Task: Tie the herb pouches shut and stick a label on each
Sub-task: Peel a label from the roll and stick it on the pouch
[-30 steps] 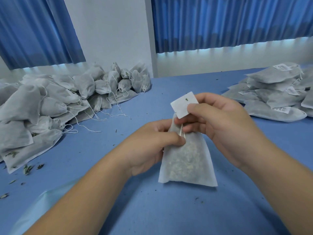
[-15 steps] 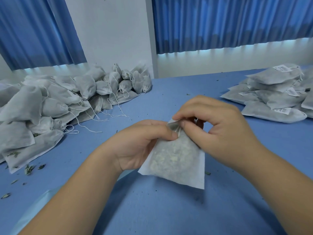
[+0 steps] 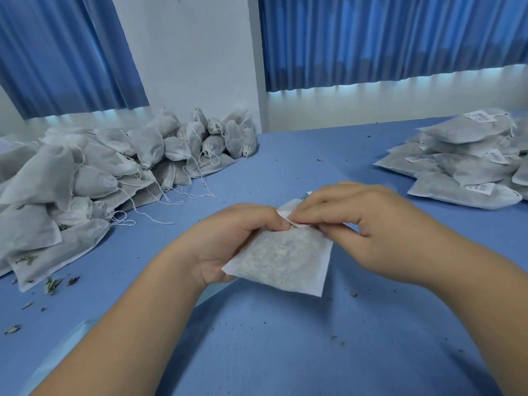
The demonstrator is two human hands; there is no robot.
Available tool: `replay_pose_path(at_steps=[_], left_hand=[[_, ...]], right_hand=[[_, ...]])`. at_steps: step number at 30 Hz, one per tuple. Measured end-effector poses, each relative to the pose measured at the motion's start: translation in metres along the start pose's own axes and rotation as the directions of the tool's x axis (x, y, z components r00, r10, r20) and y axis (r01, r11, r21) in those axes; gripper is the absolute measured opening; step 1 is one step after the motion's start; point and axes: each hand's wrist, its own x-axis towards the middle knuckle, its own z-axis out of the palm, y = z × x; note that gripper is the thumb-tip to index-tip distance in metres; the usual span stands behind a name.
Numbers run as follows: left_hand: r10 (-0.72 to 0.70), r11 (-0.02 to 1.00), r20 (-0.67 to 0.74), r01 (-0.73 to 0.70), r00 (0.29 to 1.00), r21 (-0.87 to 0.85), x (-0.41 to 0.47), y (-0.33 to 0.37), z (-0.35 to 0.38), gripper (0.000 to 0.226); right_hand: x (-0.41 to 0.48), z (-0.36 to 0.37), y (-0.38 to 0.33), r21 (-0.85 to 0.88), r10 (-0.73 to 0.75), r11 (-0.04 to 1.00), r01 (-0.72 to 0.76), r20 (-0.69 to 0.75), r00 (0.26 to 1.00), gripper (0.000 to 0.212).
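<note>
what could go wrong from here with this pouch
1. The left hand and right hand both pinch the pouch at its top, with fingers covering most of what looks like the label, so it might stick creased or crooked.
2. Herb crumbs litter the table; any caught under the adhesive may weaken it.

No text, brand or number is legible in this view. White labels on the stacked pouches [image 3: 463,167], right of and beyond the held pouch [image 3: 281,258], carry dark print. The top label [image 3: 480,116] shows barcode-like bars and rows of small characters, the middle label [image 3: 498,156] and lowest label [image 3: 481,188] likewise, all too small and blurred to read. The white tag [image 3: 294,222] at the held pouch's mouth is mostly hidden, and no print can be made out on it.
</note>
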Motion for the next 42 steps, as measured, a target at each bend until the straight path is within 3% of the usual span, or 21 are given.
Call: replay_pose_path(at_steps=[2,5,10,12,15,17,20,22,24,29,34,39,42], left_hand=[[0.002,0.995,0.029,0.001,1.0,-0.098,0.001,0.0,0.0,0.019],[0.065,0.989,-0.022,-0.067,0.998,-0.13,0.007,-0.003,0.002,0.034],[0.178,0.98,-0.095,-0.185,0.979,-0.072,0.01,-0.011,0.009,0.017],[0.228,0.972,-0.154,-0.234,0.961,-0.021,0.013,-0.014,0.012,0.013],[0.302,0.953,-0.194,-0.303,0.933,0.023,0.014,-0.018,0.017,0.018],[0.342,0.939,-0.228,-0.341,0.912,0.045,0.013,-0.019,0.018,0.026],[0.381,0.923,-0.28,-0.377,0.881,0.07,0.014,-0.021,0.02,0.026],[0.391,0.919,-0.306,-0.384,0.868,0.086,0.015,-0.023,0.022,0.021],[0.411,0.911,-0.327,-0.395,0.851,0.117,0.017,-0.025,0.023,0.023],[0.487,0.873,-0.338,-0.46,0.805,0.162,0.018,-0.024,0.022,0.019],[0.465,0.885,-0.22,-0.452,0.858,0.109,0.021,-0.024,0.019,0.011],[0.432,0.901,-0.258,-0.422,0.864,0.096,0.031,-0.024,0.043,0.025],[0.373,0.921,-0.349,-0.387,0.86,0.032,0.045,-0.019,0.068,0.017]], right_hand=[[0.0,0.0,-0.001,-0.012,0.03,0.999,-0.03,0.031,0.999,0.047],[0.0,0.001,-0.003,-0.015,0.053,0.999,-0.052,0.048,0.997,0.057],[-0.001,0.002,-0.006,0.189,0.2,0.965,-0.182,-0.079,0.977,0.018],[0.001,0.006,-0.006,0.279,0.285,0.93,-0.239,-0.138,0.949,0.023],[0.006,0.015,-0.005,0.281,0.386,0.907,-0.314,-0.257,0.886,0.024],[0.008,0.018,-0.002,0.37,0.507,0.837,-0.404,-0.246,0.826,0.032],[0.008,0.018,0.003,0.609,0.636,0.623,-0.49,-0.031,0.771,0.05],[0.007,0.018,0.005,0.708,0.624,0.502,-0.497,0.101,0.775,0.053],[0.006,0.02,0.005,0.772,0.583,0.428,-0.47,0.162,0.796,0.04],[0.007,0.028,0.009,0.854,0.595,0.361,-0.375,0.099,0.798,0.021],[0.007,0.026,0.013,0.91,0.663,0.239,-0.338,0.101,0.742,0.027],[0.008,0.019,0.022,0.857,0.748,0.344,-0.385,-0.001,0.664,0.039],[0.0,0.009,0.03,0.878,0.729,0.296,-0.375,0.046,0.683,0.039]])
